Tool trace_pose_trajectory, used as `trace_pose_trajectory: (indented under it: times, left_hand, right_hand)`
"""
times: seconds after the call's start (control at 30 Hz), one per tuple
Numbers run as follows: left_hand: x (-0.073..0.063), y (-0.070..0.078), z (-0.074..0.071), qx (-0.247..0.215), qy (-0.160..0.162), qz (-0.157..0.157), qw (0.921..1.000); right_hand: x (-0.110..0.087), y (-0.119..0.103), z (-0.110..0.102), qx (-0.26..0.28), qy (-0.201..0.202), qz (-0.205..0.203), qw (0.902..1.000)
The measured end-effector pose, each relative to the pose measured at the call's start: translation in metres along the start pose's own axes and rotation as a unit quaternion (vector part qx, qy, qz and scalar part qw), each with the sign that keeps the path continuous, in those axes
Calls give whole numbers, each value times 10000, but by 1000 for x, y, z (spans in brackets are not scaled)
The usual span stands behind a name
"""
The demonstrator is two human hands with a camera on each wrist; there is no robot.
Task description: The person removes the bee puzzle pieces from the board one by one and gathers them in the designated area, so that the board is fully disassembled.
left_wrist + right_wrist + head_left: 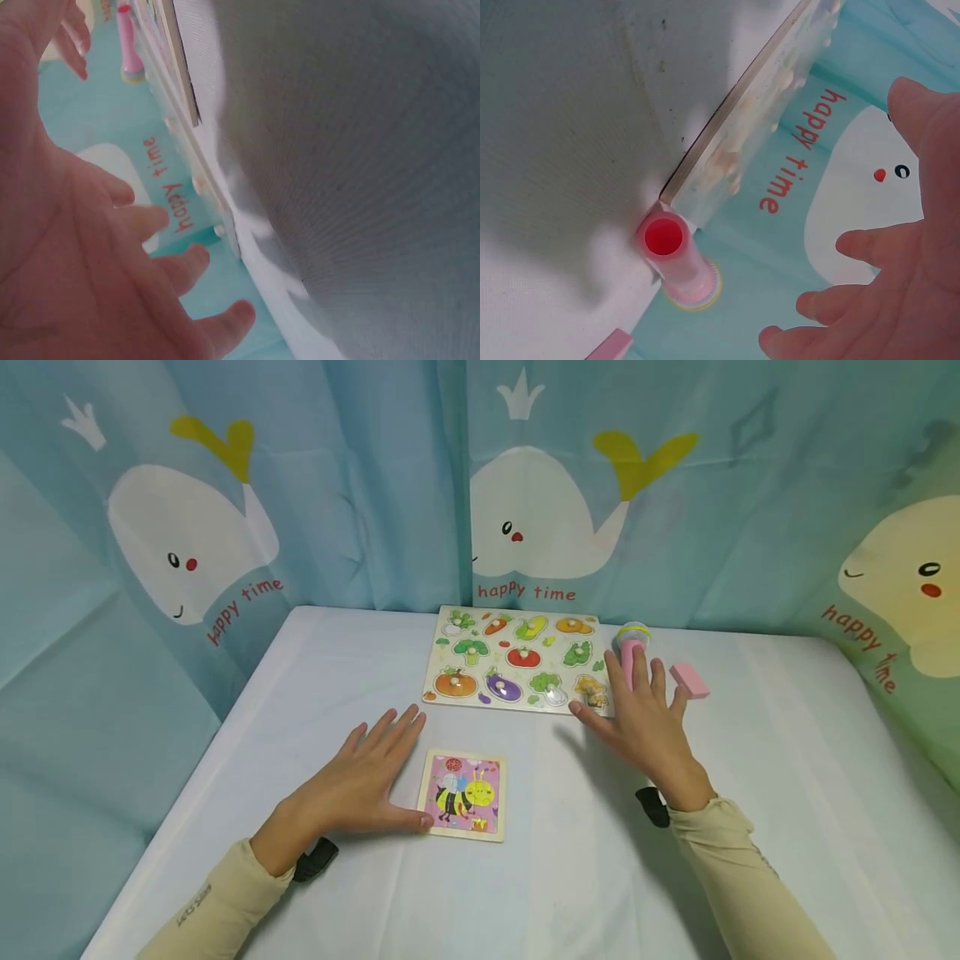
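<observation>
Since left hand [365, 783] and right hand [651, 731] show released grip, the desk [577, 877] supports the bee puzzle [463, 796], flat, at left hand's three o'clock.

A blue curtain [405, 485] printed with whales [540, 518] hangs behind the white table [570, 885]. A pink block [688, 681] lies near its back edge.

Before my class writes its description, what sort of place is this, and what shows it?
Probably a children's play area: a whale-print curtain hangs behind a white table that holds a vegetable puzzle and a bee puzzle.
</observation>
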State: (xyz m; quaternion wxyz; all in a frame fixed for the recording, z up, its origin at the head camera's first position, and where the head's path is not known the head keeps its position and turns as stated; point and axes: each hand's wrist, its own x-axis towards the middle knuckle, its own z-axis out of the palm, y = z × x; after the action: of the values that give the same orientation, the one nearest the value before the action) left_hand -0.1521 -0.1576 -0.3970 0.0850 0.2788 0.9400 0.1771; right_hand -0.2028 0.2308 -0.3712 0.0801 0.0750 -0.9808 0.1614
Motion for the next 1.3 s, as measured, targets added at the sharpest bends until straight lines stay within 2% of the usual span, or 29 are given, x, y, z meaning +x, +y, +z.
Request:
trace_pose_trajectory:
  times: [0.37,0.8,1.1,1.3]
  left_hand:
    - [3,1,4,-137,-410,-40,9991]
    - [8,6,4,216,-798,-153,9965]
    - [9,4,4,105,-882,-279,9957]
    - [10,2,2,-9,-921,-311,9953]
  right_hand:
    - [0,-8,2,132,-145,-15,9998]
    - [-2,-20,16,211,-56,-264,9994]
    - [-3,-38,24,380,87,-1027,9940]
    - [-4,-53,29,647,-195,-1397,9879]
